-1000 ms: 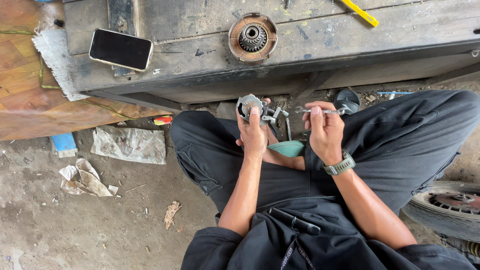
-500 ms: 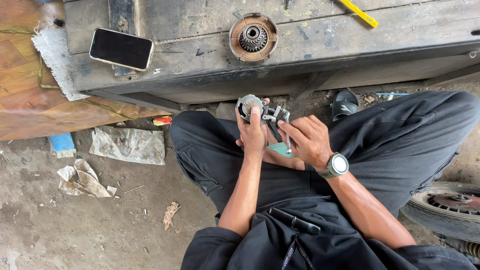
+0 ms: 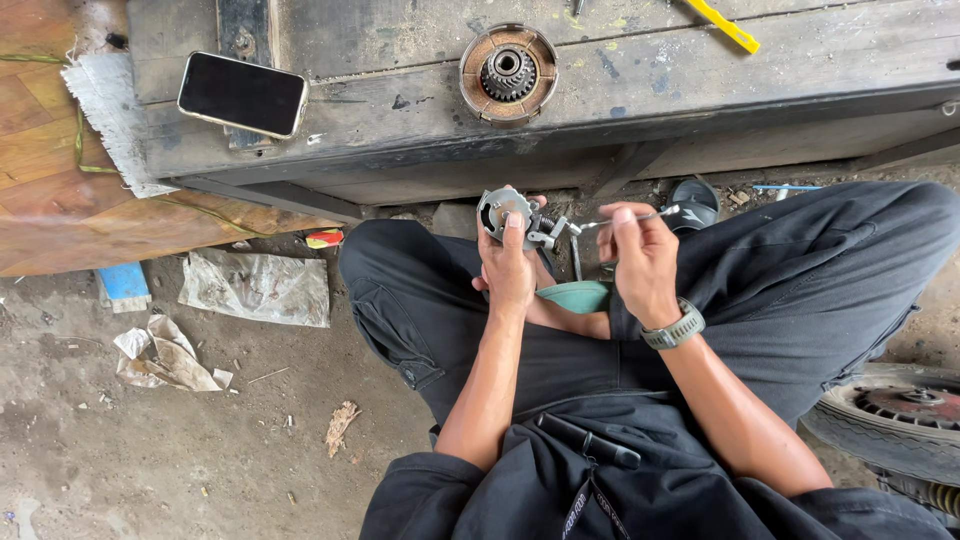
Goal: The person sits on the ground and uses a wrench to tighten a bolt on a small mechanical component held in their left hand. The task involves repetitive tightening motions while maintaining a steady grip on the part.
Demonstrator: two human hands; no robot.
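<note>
Your left hand [image 3: 510, 268] grips the round metal clutch assembly [image 3: 503, 209] steady above your lap, so your right hand [image 3: 640, 262] can pinch a thin metal tool [image 3: 640, 217] against its spring side.

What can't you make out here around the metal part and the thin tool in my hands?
Head view:
- Metal part: near face hidden behind the left hand.
- Thin tool: tip too small to identify; handle covered by the right hand.
- Tyre: cut off by the right edge.

Head camera looks steeply down, close over lap.
</note>
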